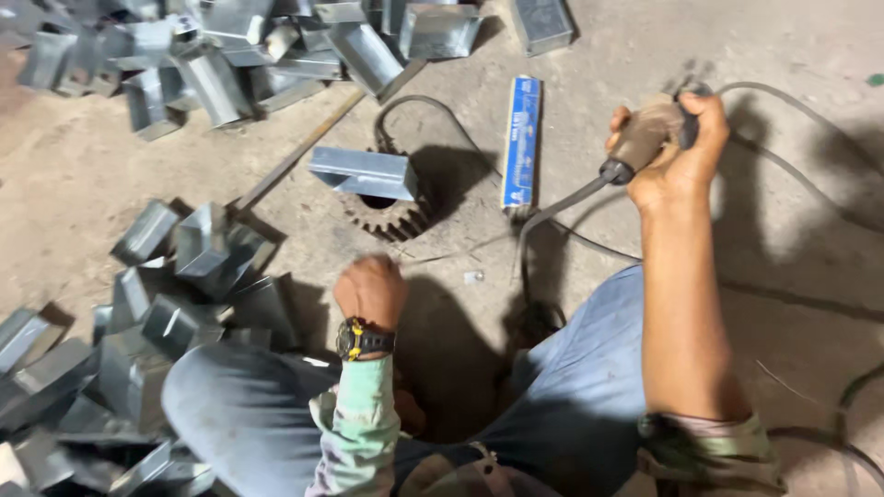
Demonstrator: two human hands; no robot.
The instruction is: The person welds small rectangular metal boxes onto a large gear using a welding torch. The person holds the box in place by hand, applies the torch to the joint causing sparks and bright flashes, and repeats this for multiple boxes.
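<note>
While the right hand (677, 152) grips the welding holder (645, 138), the left hand (370, 290) hangs fisted

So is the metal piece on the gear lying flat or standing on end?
Lying flat: the metal piece rests lengthwise across the top of the gear, its broad face up.

Seen from above, seated on a dusty concrete floor (110, 175). Right hand (677, 147) raised, grip closed around a brown-handled tool (645, 138) with a black cable (552, 216) trailing down toward the knees. Left hand (370, 290) loosely fisted, wearing a black-and-yellow watch (361, 340), just below a toothed gear (391, 216). Resting on the gear, a folded sheet-metal piece (364, 172). Right of the gear, a long blue box (521, 143). Left of and above the gear, heaps of metal pieces (184, 267).
</note>
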